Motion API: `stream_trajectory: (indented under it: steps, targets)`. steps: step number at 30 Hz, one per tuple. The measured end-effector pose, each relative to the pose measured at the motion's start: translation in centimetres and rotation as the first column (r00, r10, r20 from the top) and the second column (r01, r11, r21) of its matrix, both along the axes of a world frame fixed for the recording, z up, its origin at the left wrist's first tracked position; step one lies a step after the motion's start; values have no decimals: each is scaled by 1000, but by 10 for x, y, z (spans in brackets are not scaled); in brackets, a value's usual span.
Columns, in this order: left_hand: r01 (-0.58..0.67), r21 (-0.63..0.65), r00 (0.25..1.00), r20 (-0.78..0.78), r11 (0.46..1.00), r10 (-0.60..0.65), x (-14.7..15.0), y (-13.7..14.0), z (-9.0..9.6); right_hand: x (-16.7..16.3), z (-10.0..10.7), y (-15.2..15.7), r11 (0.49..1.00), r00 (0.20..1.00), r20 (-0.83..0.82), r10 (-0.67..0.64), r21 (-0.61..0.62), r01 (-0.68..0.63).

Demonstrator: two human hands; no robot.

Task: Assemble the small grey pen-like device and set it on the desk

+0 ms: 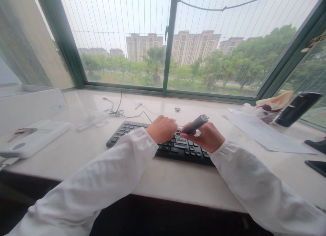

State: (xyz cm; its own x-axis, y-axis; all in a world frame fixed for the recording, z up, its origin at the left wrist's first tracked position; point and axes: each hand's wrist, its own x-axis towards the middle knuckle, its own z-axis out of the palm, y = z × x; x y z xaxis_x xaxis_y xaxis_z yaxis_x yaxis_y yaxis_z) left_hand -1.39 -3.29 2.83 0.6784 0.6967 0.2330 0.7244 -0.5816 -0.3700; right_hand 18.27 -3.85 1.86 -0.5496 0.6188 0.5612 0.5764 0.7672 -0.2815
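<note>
A black keyboard [180, 146] lies at a slant on the white tabletop, partly covered by my hands and sleeves. My left hand [161, 129] rests over its middle, fingers curled under, so whatever they hold or touch is hidden. To the right, my right hand [210, 137] grips a dark grey, thick stick-like tool [195, 124] above the keys. The tool is tilted, with its uneven, lighter end pointing up and right; its lower end is close to my left hand. I cannot make out its exact kind.
Behind the keyboard lie a coiled cable [115, 112], a small blue item [138, 106] and a small dark piece [177, 109]. Clear plastic wrapping [93, 120] and a white box [46, 137] bearing keys are left. Paper [267, 134] and a dark upright object [297, 109] are right.
</note>
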Motion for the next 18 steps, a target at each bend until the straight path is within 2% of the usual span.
stream_trajectory:
  steps: [13, 18]
  targets:
    - [8, 9, 1000, 25, 1000, -8, 0, 1, 0, -1, -5, 1, 988, 992, 127, 17, 150, -36]
    - [-13, 6, 999, 41, 1000, 13, -3, 4, -3, -1, -3, -1, 987, 990, 138, 6, 160, -28]
